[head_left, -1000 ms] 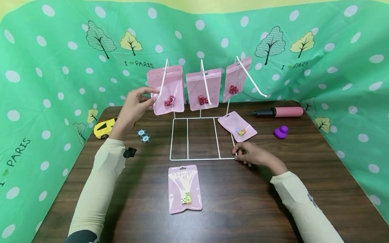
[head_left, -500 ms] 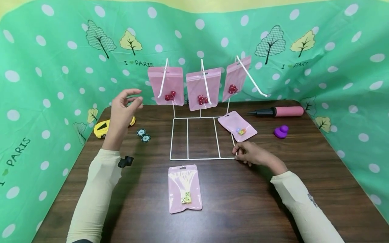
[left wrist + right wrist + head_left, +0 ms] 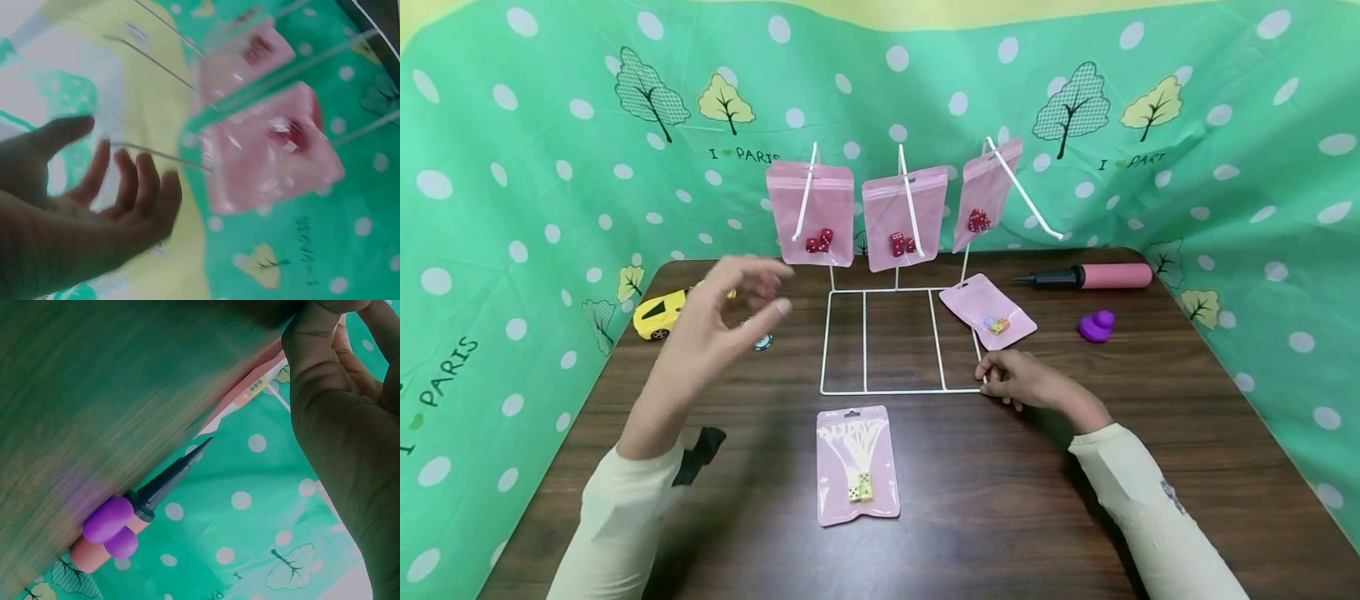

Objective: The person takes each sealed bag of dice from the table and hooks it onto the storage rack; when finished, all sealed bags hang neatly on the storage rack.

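My left hand (image 3: 711, 333) hangs in the air over the left of the table, fingers loosely bent and holding nothing. My right hand (image 3: 1026, 382) pinches the front right corner of a white wire rack (image 3: 902, 392). From the rack's hooks hang three pink zip pouches with red dice: a left pouch (image 3: 797, 204), a middle pouch (image 3: 887, 200) and a right pouch (image 3: 981, 187) turned sideways. A pouch with multicoloured dice (image 3: 977, 300) lies on the rack's right side. Closest to me lies a flat pouch with yellow dice (image 3: 850, 450).
A yellow toy car (image 3: 655, 317) and a poker chip (image 3: 763, 342), partly covered by my left hand, lie on the left. On the right are a pink and black hand pump (image 3: 1112, 276) and a purple rubber duck (image 3: 1097, 326). Green dotted cloth (image 3: 1225, 208) surrounds the table.
My left hand has let go of the left hanging pouch, drawn back left, then come lower and nearer to me. That pouch now hangs freely. My right hand keeps its place.
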Demonstrator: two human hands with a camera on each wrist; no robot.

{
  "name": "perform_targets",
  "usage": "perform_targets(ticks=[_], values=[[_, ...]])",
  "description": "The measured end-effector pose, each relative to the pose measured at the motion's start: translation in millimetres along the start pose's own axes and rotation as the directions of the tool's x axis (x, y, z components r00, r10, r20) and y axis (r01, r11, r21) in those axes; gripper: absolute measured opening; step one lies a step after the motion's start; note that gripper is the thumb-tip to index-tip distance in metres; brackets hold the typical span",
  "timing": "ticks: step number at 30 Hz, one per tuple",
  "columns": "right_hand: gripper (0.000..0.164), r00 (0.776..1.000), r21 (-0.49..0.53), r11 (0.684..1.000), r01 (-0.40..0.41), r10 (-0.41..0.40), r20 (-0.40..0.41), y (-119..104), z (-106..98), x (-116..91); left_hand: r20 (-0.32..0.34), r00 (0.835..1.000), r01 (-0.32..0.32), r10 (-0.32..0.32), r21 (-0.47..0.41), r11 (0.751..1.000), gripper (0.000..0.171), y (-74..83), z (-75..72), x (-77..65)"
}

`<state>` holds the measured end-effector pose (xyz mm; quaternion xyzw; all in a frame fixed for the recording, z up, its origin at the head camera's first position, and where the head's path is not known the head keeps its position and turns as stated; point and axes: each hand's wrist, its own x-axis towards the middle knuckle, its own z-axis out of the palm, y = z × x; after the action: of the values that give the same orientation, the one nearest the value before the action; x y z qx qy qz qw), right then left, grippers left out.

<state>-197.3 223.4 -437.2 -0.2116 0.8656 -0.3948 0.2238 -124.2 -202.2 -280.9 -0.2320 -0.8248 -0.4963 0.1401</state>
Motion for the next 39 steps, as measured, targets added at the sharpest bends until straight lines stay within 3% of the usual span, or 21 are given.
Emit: perform_targets(ticks=[2,4,7,10,12,15,17,18,19,20,22,23,25,27,31,32,34,38,39], values=[[0.013,1.0,-0.002,1.0,-0.001,0.001,-0.001,-0.3,-0.3,-0.3,0.104,0.99,-0.099,0.097,0.019,0.995,0.034,9.1,3.8,-12.8],[0.013,1.0,-0.007,1.0,-0.001,0.001,-0.003,-0.3,-0.7,-0.3,0.207,0.961,-0.196,0.185,0.031,0.98,0.039,17.2,7.7,-25.2],[0.013,1.0,-0.006,1.0,0.003,-0.003,-0.005,0.5,-0.5,-0.1,0.332,0.902,-0.298,0.277,0.014,0.954,0.046,26.9,13.9,-42.7],[0.014,1.0,0.006,1.0,0.005,-0.005,-0.002,1.5,0.3,0.3,0.471,0.829,-0.313,0.302,-0.056,0.948,0.046,32.8,18.6,-61.4],[0.014,1.0,0.012,1.0,0.003,-0.003,-0.001,2.0,0.6,0.7,0.574,0.754,-0.313,0.319,-0.112,0.943,0.04,33.3,20.7,-73.4],[0.014,1.0,0.008,1.0,0.004,-0.004,-0.001,1.8,0.8,1.2,0.726,0.603,-0.315,0.331,-0.164,0.935,0.029,26.7,20.7,-90.7],[0.014,1.0,0.005,1.0,0.006,-0.006,-0.001,1.2,0.7,1.6,0.801,0.516,-0.294,0.304,-0.167,0.941,0.021,19.2,21.4,-101.0],[0.014,1.0,0.003,1.0,0.007,-0.007,-0.001,1.0,0.6,1.9,0.829,0.493,-0.261,0.266,-0.151,0.953,0.02,14.9,22.3,-105.9],[0.013,1.0,0.003,1.0,0.006,-0.006,0.0,0.9,0.4,1.9,0.852,0.481,-0.209,0.209,-0.12,0.971,0.019,10.7,23.2,-110.3],[0.013,1.0,0.001,1.0,0.007,-0.007,0.0,0.6,0.2,1.8,0.861,0.486,-0.161,0.146,-0.077,0.984,0.018,6.5,24.6,-114.3],[0.013,1.0,-0.003,1.0,0.01,-0.01,0.0,0.3,-0.4,0.8,0.85,0.525,-0.015,-0.038,0.055,0.998,0.017,-0.8,29.1,-120.6],[0.013,1.0,-0.006,1.0,0.009,-0.009,0.0,0.4,-0.7,0.4,0.827,0.548,0.054,-0.128,0.118,0.992,0.018,-4.7,31.5,-123.3],[0.013,1.0,-0.014,1.0,0.003,-0.003,0.0,0.3,-1.2,-0.5,0.754,0.588,0.172,-0.294,0.239,0.956,0.024,-11.3,36.0,-127.5],[0.013,1.0,-0.017,1.0,0.001,-0.001,-0.001,0.2,-1.6,-1.2,0.66,0.633,0.234,-0.406,0.336,0.912,0.034,-17.3,41.2,-131.1],[0.013,1.0,-0.015,1.0,0.0,0.0,-0.004,0.4,-1.2,-1.6,0.49,0.725,0.245,-0.483,0.473,0.846,0.052,-27.1,53.8,-133.8],[0.014,1.0,-0.013,1.0,0.0,0.0,-0.004,0.6,-0.9,-1.5,0.453,0.74,0.249,-0.496,0.501,0.829,0.057,-28.6,57.7,-133.5],[0.014,1.0,-0.016,1.0,0.001,-0.001,-0.007,0.7,-0.3,-2.2,0.4,0.752,0.267,-0.525,0.543,0.796,0.065,-31.1,66.3,-132.0],[0.014,1.0,-0.02,1.0,0.001,-0.001,-0.009,1.2,0.5,-1.9,0.338,0.769,0.293,-0.542,0.568,0.769,0.072,-39.7,84.0,-132.4],[0.014,1.0,-0.022,1.0,0.001,-0.001,-0.011,1.3,0.4,-2.1,0.32,0.79,0.272,-0.523,0.582,0.766,0.072,-46.2,89.2,-135.0]])
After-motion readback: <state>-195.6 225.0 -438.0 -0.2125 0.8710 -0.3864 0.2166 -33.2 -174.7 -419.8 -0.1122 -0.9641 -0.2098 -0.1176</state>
